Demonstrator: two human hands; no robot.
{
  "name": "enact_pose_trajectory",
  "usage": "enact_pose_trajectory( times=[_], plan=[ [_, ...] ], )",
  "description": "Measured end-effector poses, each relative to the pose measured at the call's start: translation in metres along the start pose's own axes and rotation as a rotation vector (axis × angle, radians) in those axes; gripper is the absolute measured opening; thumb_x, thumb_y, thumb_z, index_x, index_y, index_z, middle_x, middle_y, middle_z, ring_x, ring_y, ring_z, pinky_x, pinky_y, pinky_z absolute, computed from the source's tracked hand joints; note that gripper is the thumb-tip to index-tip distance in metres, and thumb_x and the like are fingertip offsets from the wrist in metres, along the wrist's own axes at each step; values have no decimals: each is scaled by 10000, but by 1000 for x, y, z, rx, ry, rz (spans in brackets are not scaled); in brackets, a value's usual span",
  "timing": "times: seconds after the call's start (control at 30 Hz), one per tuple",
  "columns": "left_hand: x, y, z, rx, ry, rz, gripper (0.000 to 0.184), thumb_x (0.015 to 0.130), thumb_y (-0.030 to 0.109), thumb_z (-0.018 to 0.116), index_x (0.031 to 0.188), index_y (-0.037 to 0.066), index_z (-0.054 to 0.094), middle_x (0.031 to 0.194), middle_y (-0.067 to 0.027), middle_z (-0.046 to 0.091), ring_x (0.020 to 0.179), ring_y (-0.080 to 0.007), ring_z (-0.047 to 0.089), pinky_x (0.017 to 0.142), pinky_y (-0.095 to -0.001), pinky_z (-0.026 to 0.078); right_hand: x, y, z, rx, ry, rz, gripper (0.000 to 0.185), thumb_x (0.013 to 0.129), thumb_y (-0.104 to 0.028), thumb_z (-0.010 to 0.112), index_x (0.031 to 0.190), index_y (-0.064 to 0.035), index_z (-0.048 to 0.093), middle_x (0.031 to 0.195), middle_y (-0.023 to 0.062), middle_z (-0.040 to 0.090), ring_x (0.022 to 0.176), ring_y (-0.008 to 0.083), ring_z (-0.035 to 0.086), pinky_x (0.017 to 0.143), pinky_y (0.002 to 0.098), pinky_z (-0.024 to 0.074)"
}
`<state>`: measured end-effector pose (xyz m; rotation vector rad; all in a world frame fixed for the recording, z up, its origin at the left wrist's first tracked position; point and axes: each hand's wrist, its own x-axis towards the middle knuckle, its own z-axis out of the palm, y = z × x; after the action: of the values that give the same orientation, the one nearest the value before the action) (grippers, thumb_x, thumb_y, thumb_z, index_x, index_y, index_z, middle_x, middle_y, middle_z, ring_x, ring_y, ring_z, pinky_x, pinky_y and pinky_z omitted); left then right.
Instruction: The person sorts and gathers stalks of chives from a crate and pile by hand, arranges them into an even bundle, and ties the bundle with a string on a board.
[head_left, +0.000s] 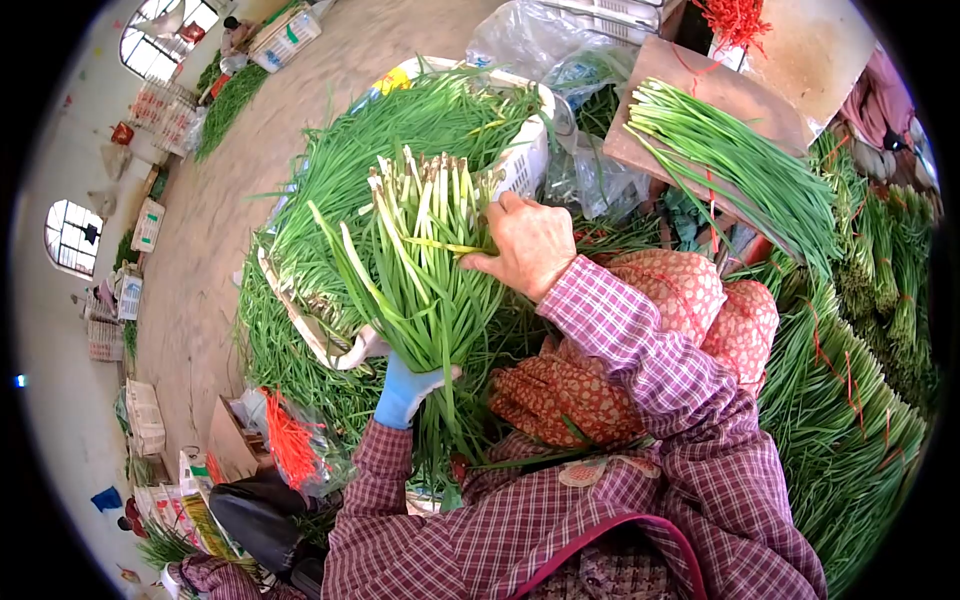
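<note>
My left hand [408,388], in a blue glove, grips a thick bunch of garlic chives [425,290] around its green leaves. The pale root ends point up and away from me. My right hand [528,245] is bare and closed beside the upper stems, thumb and fingers pinched on a yellowed chive leaf [440,245] that lies across the bunch. Behind the bunch stands a white plastic basket [522,160] heaped with loose chives [400,125].
A tied chive bundle [735,155] lies on a brown board [690,75] at upper right. Stacked bundles [850,390] fill the right side. Red ties [290,435] sit in a plastic bag at lower left, more red ties [735,20] at the top. Another person [238,35] is far back.
</note>
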<state>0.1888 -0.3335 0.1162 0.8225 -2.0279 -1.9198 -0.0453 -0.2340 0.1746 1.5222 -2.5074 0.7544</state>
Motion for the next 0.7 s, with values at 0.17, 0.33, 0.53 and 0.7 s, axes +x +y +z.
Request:
enact_pose_trajectory(
  times=[0.17,0.33,0.53,0.7],
  plan=[
    [4,-7,-2,15,-35,48,504,669,99,818,1103,28,570,937,-21,629,797,-117,598,675,-263,519,-3,-1,-5,177,38,32,516,677,-505,758,874,-47,625,798,75,650,686,280,659,599,406,515],
    [4,-2,-2,39,-59,58,522,656,120,835,1100,34,576,954,-24,629,816,-126,600,706,-272,517,-1,-2,2,143,-29,94,402,723,-435,740,777,-50,638,726,88,639,649,297,651,584,425,509],
    [6,-12,-15,17,-175,-27,601,631,134,864,1139,35,558,998,-31,625,864,-143,607,781,-311,523,6,16,5,36,107,33,187,795,-246,681,753,-65,655,666,77,627,561,244,617,545,391,512],
    [-6,-10,-16,-40,-149,-74,717,611,109,878,1221,41,507,1092,-43,606,944,-157,604,835,-314,514,28,61,3,-66,182,51,147,841,-201,633,766,-77,661,701,78,632,569,198,615,545,371,528]
  ],
)
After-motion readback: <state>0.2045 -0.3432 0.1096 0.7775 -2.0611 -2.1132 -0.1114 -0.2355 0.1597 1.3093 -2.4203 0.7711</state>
